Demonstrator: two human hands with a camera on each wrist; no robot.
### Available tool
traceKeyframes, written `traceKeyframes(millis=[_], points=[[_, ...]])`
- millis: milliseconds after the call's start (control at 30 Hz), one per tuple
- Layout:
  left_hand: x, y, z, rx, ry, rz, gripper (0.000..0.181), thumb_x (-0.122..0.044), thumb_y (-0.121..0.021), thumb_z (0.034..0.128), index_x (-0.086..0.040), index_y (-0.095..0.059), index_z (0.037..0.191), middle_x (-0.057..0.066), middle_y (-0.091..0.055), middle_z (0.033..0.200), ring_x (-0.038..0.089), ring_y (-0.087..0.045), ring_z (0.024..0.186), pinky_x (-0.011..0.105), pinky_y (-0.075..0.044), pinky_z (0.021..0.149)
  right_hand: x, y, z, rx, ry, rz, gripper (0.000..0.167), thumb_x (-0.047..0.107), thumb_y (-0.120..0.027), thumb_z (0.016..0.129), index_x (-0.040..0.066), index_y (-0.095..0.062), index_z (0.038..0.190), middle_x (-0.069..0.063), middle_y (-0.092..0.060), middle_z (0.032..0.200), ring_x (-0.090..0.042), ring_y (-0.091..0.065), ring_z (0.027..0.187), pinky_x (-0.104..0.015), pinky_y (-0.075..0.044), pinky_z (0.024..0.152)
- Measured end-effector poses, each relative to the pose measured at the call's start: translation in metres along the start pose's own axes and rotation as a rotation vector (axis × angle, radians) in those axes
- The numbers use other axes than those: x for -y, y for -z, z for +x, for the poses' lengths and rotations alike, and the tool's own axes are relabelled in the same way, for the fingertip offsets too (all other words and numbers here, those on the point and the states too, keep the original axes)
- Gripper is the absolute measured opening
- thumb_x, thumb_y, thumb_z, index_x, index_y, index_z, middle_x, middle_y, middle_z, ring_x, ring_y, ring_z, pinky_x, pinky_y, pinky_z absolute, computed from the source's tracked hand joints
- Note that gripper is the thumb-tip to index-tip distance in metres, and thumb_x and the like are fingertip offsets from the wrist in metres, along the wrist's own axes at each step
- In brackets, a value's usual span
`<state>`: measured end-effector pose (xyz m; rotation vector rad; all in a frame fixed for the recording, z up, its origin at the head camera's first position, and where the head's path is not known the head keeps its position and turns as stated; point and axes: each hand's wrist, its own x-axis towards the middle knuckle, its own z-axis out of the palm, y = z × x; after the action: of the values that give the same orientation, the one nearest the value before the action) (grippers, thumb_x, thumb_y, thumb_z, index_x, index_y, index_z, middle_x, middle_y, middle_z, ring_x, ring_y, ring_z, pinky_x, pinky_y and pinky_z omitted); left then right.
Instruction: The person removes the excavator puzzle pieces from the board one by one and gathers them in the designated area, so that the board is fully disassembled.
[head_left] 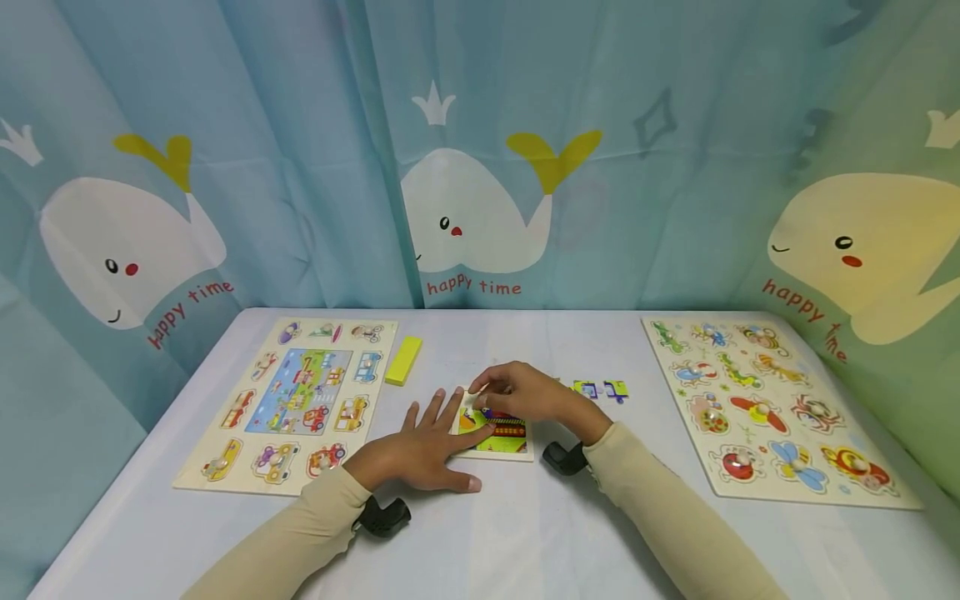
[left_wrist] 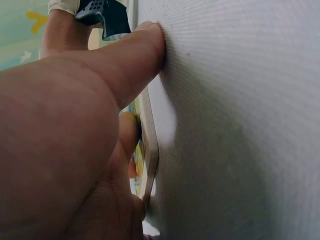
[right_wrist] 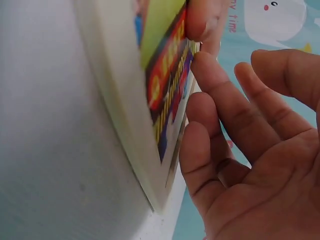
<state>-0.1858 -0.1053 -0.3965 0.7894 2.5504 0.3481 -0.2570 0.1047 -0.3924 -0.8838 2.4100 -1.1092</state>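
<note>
A small jigsaw board (head_left: 517, 456) with a pale wooden rim lies on the table between the hands, its picture bright green, red and yellow. My left hand (head_left: 427, 454) lies spread across its left edge, with one finger reaching over the picture and the thumb flat on the tablecloth. Over the board's upper part, my right hand (head_left: 525, 392) is bent at the fingers. In the right wrist view, several fingertips (right_wrist: 196, 137) of it touch or nearly touch the puzzle's surface. No piece shows between its thumb and fingers. Part of the picture is hidden under both hands.
Loose jigsaw pieces (head_left: 588, 389) lie just right of the right hand. Behind the left hand is a yellow block (head_left: 403, 361). A large vehicle puzzle board (head_left: 258, 383) lies at left, an insect puzzle board (head_left: 720, 433) at right. A whale-print curtain (head_left: 300, 208) hangs behind.
</note>
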Motion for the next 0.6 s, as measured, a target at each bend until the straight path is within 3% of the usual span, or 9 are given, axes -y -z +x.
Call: traceKeyframes(millis=[300, 600], points=[[0.0004, -0.0011, 0.0003, -0.001, -0.007, 0.009, 0.076, -0.062, -0.056, 0.0898, -0.033, -0.028, 0.154, 0.013, 0.013, 0.161, 0.038, 0.015, 0.144, 0.064, 0.003, 0.109, 0.0010, -0.0025, 0.0007, -0.014, 0.051, -0.017, 0.018, 0.006, -0.060, 0.096, 0.004, -0.070, 0.111, 0.001, -0.069, 0.103, -0.014, -0.059, 0.091, -0.031, -0.049, 0.084], [0.0006, -0.0010, 0.0014, 0.007, -0.007, 0.020, 0.074, -0.061, -0.056, 0.0900, -0.034, -0.029, 0.154, 0.013, 0.012, 0.161, 0.038, 0.015, 0.144, 0.064, 0.003, 0.109, 0.0008, -0.0067, 0.0008, 0.024, 0.108, 0.032, 0.022, -0.002, -0.061, 0.093, -0.005, -0.068, 0.114, -0.009, -0.068, 0.107, -0.014, -0.061, 0.092, -0.027, -0.050, 0.080]])
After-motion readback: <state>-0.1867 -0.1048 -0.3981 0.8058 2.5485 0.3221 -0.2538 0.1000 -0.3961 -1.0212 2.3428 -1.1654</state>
